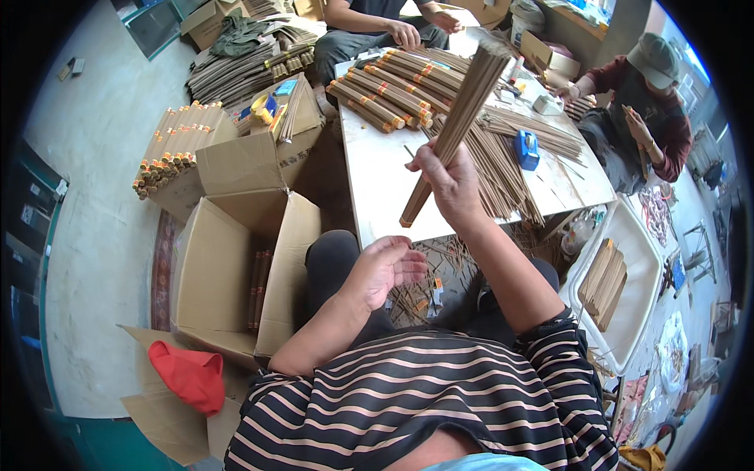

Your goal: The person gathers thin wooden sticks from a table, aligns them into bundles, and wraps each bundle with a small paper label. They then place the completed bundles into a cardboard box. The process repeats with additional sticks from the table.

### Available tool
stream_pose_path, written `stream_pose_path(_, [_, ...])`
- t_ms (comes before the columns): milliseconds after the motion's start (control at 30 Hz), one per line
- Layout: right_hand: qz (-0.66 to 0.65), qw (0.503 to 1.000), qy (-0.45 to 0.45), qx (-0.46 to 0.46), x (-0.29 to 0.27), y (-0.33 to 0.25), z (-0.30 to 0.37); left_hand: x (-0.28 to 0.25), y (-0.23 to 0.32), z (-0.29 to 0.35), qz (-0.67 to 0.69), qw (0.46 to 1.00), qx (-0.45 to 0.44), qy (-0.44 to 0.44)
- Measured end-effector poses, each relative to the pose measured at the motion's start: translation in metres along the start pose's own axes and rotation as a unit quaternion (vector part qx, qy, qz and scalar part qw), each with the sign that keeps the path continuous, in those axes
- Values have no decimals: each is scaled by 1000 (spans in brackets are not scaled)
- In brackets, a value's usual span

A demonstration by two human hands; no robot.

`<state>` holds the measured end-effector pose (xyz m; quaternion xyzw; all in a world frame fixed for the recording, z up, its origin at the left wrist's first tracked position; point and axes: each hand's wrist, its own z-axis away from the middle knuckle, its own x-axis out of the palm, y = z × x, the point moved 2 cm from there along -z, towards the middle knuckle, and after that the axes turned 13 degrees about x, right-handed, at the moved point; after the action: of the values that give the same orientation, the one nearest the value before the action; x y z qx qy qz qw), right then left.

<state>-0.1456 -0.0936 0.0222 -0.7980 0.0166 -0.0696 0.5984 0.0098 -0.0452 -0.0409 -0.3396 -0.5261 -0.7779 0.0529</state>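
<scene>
My right hand (452, 180) is closed around the lower part of a bundle of incense sticks (476, 94), long, thin and brown. The bundle tilts over the white table (373, 196), its upper end leaning away to the right. Lower down, in front of the table's near edge, my left hand (386, 271) is open with its fingers apart and holds nothing. Loose incense sticks (503, 177) lie spread on the table behind my right hand. Next to them stands a blue tape dispenser (527, 149). Finished-looking bundles with orange bands (385, 94) are piled toward the far left of the table.
An open cardboard box (228, 275) stands at my left, with a few brown bundles inside and a red cloth (187, 377) on its flap. A white tub (628, 290) with sticks is at my right. One person (377, 31) sits across the table, another (652, 110) at far right.
</scene>
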Motion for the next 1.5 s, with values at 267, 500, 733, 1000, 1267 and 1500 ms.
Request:
stream_pose_path(267, [114,988,-14,102,21,57,-7,-20,32,-11,-70,978,198,14])
stream_pose_path(500, [58,949,-211,226,28,8,21,12,101,-18,-140,888,429,-81])
stream_pose_path(733, [76,914,-225,329,23,-3,67,35,115,-34,-17,922,379,-82])
stream_pose_path(1000, [66,897,-241,366,11,-6,79,45,107,-38,113,940,286,-148])
stream_pose_path(1267, [141,956,-215,139,10,-3,71,75,98,-24,29,944,306,-122])
stream_pose_path(1500, [9,909,-273,315,12,-19,76,87,104,-13,35,929,285,-234])
